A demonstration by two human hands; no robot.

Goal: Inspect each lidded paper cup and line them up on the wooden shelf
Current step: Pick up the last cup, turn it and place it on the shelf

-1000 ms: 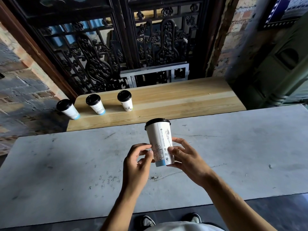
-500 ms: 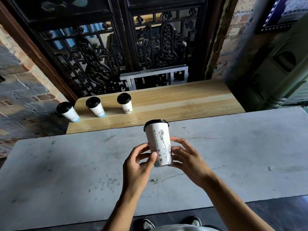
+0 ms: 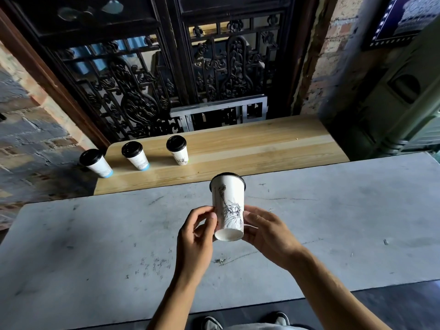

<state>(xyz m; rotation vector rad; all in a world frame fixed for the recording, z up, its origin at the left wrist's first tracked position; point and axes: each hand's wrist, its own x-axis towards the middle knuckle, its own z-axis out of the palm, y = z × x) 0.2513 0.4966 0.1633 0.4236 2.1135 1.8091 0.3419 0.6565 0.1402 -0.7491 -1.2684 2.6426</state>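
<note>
The lidded paper cup [image 3: 229,208], tilted away and pinched low by left hand [image 3: 194,236] and right hand [image 3: 269,234], could be dropped if squeezed unevenly.

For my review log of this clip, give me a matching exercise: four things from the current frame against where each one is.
Things:
1. held cup
2. leftmost cup
3. left hand
4. shoes

Places:
A. below the grey table's near edge
B. at the wooden shelf's left end
C. between both hands, above the grey table
D. gripping the held cup's left side

Pairs: 1-C, 2-B, 3-D, 4-A
</note>
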